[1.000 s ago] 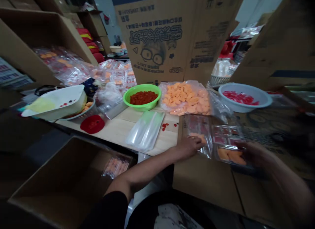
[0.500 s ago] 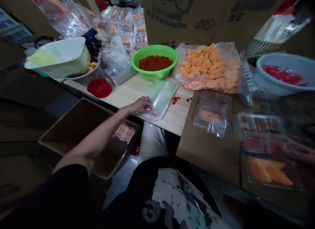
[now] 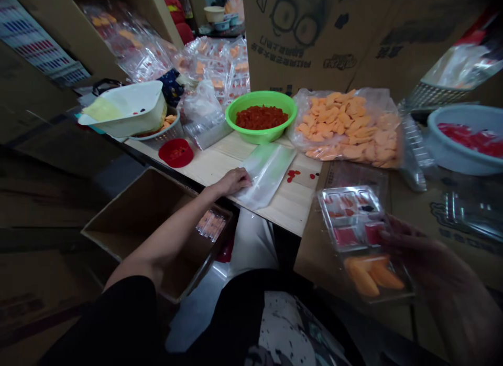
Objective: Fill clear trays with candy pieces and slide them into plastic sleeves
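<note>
My left hand (image 3: 236, 181) is closed, its fingers pinching the near left edge of a clear flat plastic bag (image 3: 267, 174) on the wooden board. In my right hand (image 3: 408, 245) is a clear plastic compartment tray (image 3: 337, 222), gripped by its right side and raised above the cardboard. Small red pieces fill its upper cells, flat red pieces (image 3: 346, 236) the middle ones, and orange chunky pieces (image 3: 367, 276) the large lower one. Partly behind it, another clear tray (image 3: 356, 173) lies on the cardboard. A few small red bits (image 3: 293, 175) are beside the bag.
Behind the bag stand a green bowl (image 3: 288, 126) of red pieces and a clear bag of orange pieces (image 3: 346, 125). A small red dish (image 3: 175, 153) and white tub (image 3: 129, 117) are left; a pale blue basin (image 3: 451, 146) is right. An open carton (image 3: 118, 214) stands below.
My right hand has brought the filled tray leftward, in front of the other tray. My left hand stays at the plastic bag's edge. The camera view has shifted slightly.
</note>
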Motion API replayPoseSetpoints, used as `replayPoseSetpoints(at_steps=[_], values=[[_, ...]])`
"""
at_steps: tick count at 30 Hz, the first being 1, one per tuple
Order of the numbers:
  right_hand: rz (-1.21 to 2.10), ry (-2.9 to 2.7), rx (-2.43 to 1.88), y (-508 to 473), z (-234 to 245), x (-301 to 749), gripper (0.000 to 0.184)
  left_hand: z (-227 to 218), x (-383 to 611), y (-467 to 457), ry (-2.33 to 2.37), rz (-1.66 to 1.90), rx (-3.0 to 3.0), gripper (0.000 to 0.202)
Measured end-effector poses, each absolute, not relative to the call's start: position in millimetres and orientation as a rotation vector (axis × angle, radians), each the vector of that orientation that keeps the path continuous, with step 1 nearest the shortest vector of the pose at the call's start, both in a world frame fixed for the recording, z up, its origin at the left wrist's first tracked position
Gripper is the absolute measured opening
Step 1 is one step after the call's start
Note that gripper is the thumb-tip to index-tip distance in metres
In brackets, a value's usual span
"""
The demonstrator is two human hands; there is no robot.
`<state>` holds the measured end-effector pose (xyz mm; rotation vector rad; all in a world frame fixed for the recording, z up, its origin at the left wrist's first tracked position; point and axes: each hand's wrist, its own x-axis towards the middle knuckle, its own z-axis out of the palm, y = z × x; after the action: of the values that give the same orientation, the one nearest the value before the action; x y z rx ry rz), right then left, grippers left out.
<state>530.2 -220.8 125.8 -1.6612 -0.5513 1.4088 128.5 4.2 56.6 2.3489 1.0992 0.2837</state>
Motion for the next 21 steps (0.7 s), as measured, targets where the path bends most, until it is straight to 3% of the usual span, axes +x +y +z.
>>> replayPoseSetpoints(at_steps=[6, 12, 16, 21], values=[[1.703, -0.441, -1.338, -207.0, 113.1, 499.1, 0.034, 53.1, 136.8, -11.4, 1.335, 0.336, 2.582, 0.020], [1.957, -0.449, -1.063, -193.8, 98.2, 453.1, 0.034, 57.1, 129.0, -38.5, 1.030, 0.581, 2.712, 0.040], [2.175, -0.420, -0.830, -182.0, 96.3, 413.0, 0.038, 64.9, 138.1, -47.3, 1.051, 0.964, 2.652, 0.017], [2.337, -0.441, -0.581, -165.9, 94.1, 381.9, 0.028, 86.8, 162.3, -57.1, 0.819, 1.210, 2.629, 0.008]])
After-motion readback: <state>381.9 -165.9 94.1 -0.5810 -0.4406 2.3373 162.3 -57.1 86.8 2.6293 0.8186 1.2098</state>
